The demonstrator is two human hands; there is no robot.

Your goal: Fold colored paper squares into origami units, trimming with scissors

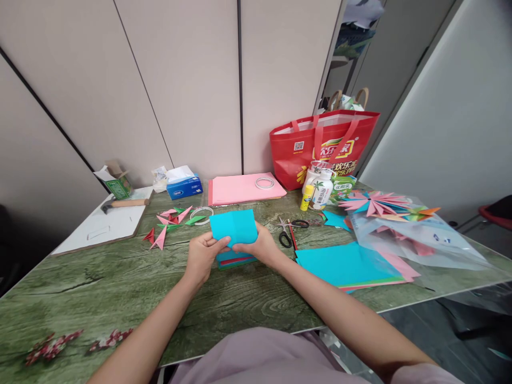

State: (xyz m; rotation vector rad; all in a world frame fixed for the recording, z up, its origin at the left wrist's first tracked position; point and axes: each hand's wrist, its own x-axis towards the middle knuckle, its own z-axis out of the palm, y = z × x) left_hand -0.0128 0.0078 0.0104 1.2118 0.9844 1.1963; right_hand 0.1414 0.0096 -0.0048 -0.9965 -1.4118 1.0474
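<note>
Between my two hands is a small blue sheet of paper (234,226), raised a little over the table, with a faint crease down its middle. My left hand (202,254) pinches its lower left corner, thumb in front. At the lower right, my right hand (262,246) grips it the same way. Partly hidden behind and below it lies a stack of coloured paper pieces (236,260), with blue, red and green edges. Scissors (285,234) with black handles and a red pencil (293,234) lie to the right of my right hand.
Folded pink and green paper pieces (172,221) lie left of a tape roll (204,215). Larger blue sheets (348,265) are at right, near a plastic bag (424,240). A glue stick (306,198), white bottle (322,191) and red bag (288,160) stand behind. A hammer (126,203) rests far left.
</note>
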